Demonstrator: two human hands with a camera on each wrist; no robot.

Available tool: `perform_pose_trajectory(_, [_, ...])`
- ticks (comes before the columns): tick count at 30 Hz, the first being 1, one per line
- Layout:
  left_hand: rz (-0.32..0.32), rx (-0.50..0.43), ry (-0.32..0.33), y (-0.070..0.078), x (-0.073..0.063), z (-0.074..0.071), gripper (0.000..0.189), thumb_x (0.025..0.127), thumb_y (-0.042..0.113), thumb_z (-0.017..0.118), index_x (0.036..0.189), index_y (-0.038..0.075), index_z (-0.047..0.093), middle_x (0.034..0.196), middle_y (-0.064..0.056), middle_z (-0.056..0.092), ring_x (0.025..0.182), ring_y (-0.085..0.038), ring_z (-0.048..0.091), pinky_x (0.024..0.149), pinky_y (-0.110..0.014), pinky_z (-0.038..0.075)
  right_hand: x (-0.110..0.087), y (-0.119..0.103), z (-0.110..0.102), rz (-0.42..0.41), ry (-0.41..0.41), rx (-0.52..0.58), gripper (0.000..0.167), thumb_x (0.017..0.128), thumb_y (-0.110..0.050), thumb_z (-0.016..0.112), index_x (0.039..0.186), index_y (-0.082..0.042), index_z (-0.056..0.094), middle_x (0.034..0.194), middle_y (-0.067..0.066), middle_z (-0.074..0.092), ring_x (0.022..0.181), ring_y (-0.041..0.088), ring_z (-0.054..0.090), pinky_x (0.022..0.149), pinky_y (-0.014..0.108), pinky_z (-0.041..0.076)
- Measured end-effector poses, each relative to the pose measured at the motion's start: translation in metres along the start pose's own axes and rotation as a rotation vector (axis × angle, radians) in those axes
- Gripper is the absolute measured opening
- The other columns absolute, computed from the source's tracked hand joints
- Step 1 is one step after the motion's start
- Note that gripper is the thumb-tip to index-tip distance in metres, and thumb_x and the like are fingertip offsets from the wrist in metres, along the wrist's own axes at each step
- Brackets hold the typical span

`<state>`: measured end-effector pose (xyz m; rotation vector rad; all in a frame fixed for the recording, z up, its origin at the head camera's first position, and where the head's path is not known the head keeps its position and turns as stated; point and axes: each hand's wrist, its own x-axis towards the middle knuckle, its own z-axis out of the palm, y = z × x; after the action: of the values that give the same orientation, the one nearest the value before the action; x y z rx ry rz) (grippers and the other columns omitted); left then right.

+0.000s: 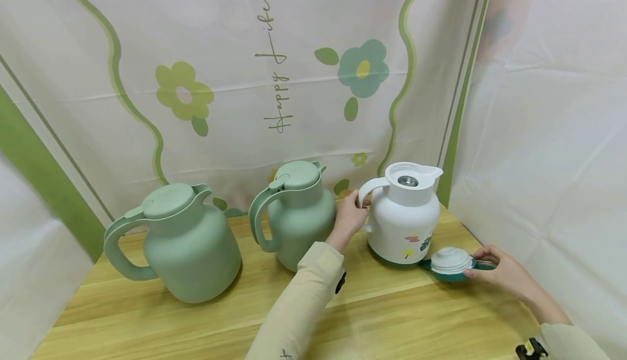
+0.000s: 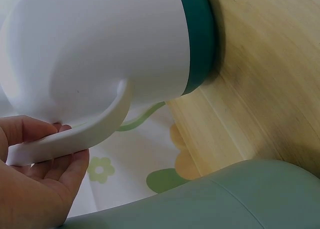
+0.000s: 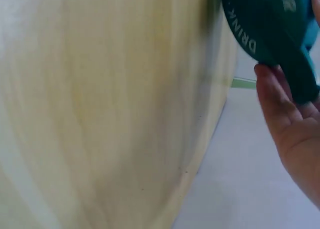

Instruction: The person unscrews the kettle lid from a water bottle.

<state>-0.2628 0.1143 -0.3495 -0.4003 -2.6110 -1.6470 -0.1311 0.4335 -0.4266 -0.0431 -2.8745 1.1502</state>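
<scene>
A white thermos jug (image 1: 404, 218) with a dark green base stands upright on the table, its top open and a metal mouth showing. My left hand (image 1: 350, 215) grips the jug's handle (image 2: 95, 131), thumb on one side and fingers curled round the other. In my right hand (image 1: 504, 273) is the jug's lid (image 1: 449, 264), pinched at its dark green tab and turned over so the white threaded plug faces up. Pale lettering shows on the lid's green face (image 3: 265, 24) in the right wrist view. The lid is low over the table, right of the jug's base.
Two pale green jugs with lids on stand to the left: a middle one (image 1: 301, 218) close beside my left hand, and a larger one (image 1: 193, 245) farther left. Behind the wooden table (image 1: 382, 322) hangs a flowered curtain (image 1: 235, 33); another white sheet (image 1: 548, 131) borders the right side.
</scene>
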Motion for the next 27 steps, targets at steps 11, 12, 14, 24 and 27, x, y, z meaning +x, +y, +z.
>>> perform_pose_trajectory(11, [-0.01, 0.0, -0.01, 0.0, 0.0, 0.0, 0.023, 0.083, -0.002, 0.057, 0.103, 0.007, 0.064, 0.103, -0.011, 0.073, 0.1, -0.026, 0.066, 0.072, -0.025, 0.049, -0.002, 0.012, 0.002, -0.018, -0.084, 0.065, 0.062, 0.09, -0.02, 0.065, 0.132, 0.017, 0.039, 0.13, 0.039, 0.049, 0.088, -0.021, 0.049, 0.075, 0.014, 0.05])
perform_pose_trajectory(12, [-0.009, 0.001, -0.011, 0.0, 0.0, 0.0, 0.023, 0.083, -0.002, 0.057, 0.102, 0.007, 0.064, 0.103, -0.011, 0.073, 0.1, -0.026, 0.066, 0.072, -0.025, 0.049, -0.003, 0.012, 0.002, -0.021, -0.088, 0.052, 0.063, 0.09, -0.022, 0.064, 0.134, 0.016, 0.039, 0.131, 0.037, 0.049, 0.089, -0.02, 0.05, 0.075, 0.014, 0.05])
perform_pose_trajectory(14, [-0.008, 0.004, -0.008, 0.001, 0.0, 0.0, 0.021, 0.083, -0.002, 0.057, 0.101, 0.006, 0.064, 0.103, -0.011, 0.073, 0.1, -0.026, 0.066, 0.072, -0.025, 0.049, -0.003, 0.013, 0.001, -0.032, -0.1, 0.034, 0.062, 0.092, -0.024, 0.062, 0.135, 0.015, 0.04, 0.132, 0.035, 0.05, 0.09, -0.019, 0.052, 0.076, 0.013, 0.049])
perform_pose_trajectory(24, [0.014, 0.025, 0.004, 0.001, -0.002, -0.001, 0.011, 0.084, -0.002, 0.056, 0.093, 0.003, 0.059, 0.105, -0.012, 0.072, 0.1, -0.026, 0.066, 0.066, -0.021, 0.044, -0.009, 0.016, 0.003, -0.091, -0.122, -0.11, 0.048, 0.095, -0.022, 0.057, 0.131, 0.009, 0.051, 0.131, 0.033, 0.052, 0.115, 0.035, 0.058, 0.089, 0.049, 0.05])
perform_pose_trajectory(27, [0.02, 0.022, -0.006, 0.001, -0.004, -0.001, 0.01, 0.085, -0.003, 0.055, 0.093, 0.001, 0.057, 0.108, -0.014, 0.071, 0.097, -0.026, 0.064, 0.063, -0.019, 0.04, -0.011, 0.017, 0.006, -0.106, -0.118, -0.137, 0.047, 0.094, -0.022, 0.058, 0.13, 0.008, 0.053, 0.129, 0.033, 0.054, 0.117, 0.041, 0.054, 0.088, 0.057, 0.046])
